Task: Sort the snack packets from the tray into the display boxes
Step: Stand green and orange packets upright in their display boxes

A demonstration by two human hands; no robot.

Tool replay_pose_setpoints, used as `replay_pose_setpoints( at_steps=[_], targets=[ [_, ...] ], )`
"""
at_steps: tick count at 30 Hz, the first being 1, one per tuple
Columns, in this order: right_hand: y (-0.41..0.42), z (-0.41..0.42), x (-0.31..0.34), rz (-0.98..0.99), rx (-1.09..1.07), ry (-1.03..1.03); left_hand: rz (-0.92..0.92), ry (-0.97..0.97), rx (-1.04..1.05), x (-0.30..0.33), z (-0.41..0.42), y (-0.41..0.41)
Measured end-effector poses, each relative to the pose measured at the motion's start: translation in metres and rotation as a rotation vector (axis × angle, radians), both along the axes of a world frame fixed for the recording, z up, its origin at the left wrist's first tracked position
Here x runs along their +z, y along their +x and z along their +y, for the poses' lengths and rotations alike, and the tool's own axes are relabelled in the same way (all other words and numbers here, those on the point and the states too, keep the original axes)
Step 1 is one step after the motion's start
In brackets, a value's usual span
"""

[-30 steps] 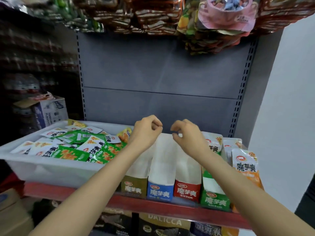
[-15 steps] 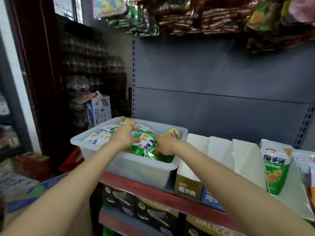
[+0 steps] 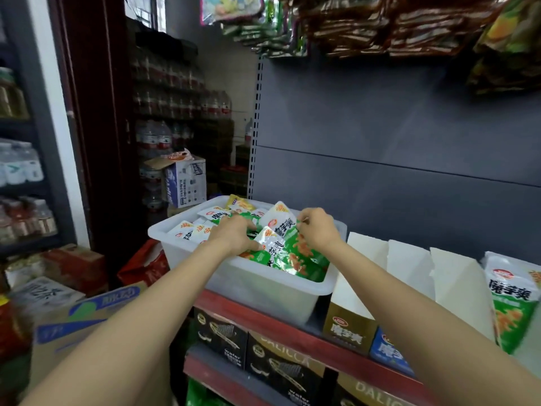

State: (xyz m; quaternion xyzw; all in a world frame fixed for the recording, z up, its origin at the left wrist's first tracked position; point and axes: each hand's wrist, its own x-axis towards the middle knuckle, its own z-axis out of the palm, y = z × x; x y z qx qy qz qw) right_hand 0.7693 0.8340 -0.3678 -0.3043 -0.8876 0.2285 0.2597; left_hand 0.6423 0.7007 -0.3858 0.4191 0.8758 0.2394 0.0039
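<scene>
snack packets (image 3: 281,253) | in tray (image 3: 263,284) | left hand (image 3: 234,235), right hand (image 3: 317,230) gripping them

Two bare forearms, no sleeves, left hand (image 3: 234,236), right hand (image 3: 317,230)

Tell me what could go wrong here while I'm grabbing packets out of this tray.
The right hand pinches a green packet lying in a loose overlapping pile, so neighbours may lift with it and slide over the tray rim. The left hand is reaching into mixed white and green packets, so a wrong flavour could get picked. The display boxes are narrow and packed side by side, so a packet may land in the wrong one.
</scene>
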Motion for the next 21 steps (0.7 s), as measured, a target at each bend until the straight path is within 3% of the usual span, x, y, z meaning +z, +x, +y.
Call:
replay_pose_setpoints(
  at_steps=[9, 14, 21],
  targets=[
    [0.050, 0.009, 0.019, 0.598, 0.010, -0.285, -0.224, 0.554, -0.209, 0.022, 0.014, 0.052],
    [0.113, 0.007, 0.032, 0.678, 0.167, -0.406, -0.330, 0.711, -0.364, 0.041, 0.038, 0.106],
    [0.221, 0.036, 0.043, 0.706, 0.046, -0.283, -0.522, 0.764, -0.547, 0.048, 0.098, 0.197]
  ],
)
